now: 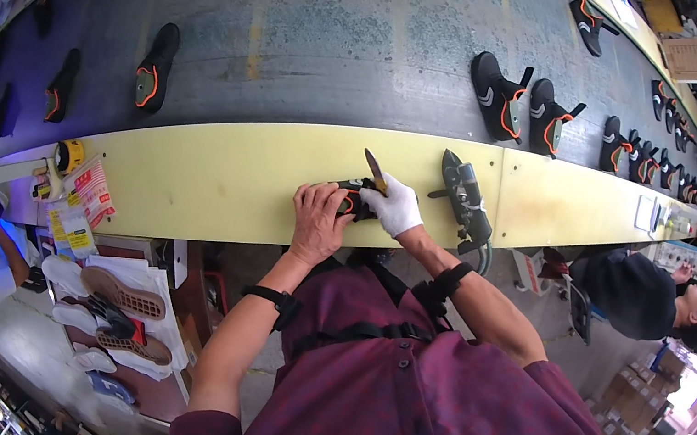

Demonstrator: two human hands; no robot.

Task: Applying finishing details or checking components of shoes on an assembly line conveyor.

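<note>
On the pale yellow bench edge in front of me lies a black shoe [349,202] with orange trim, mostly covered by my hands. My bare left hand [319,220] is closed over its left end, fingers bent across the top. My right hand [397,208], in a white glove, grips a slim pointed tool [375,169] that looks like a knife, with a yellowish part near the fingers. Its dark tip points up and away from me, above the shoe. The gloved fingers are also close to the shoe; whether they touch it I cannot tell.
Right of my hands rests a dark pointed tool [465,203] with a hose. Beyond the bench edge, a grey conveyor belt [323,45] carries several black shoes [496,96]. At left are a yellow tape roll [69,156] and shoe soles [123,293]. People sit on both sides.
</note>
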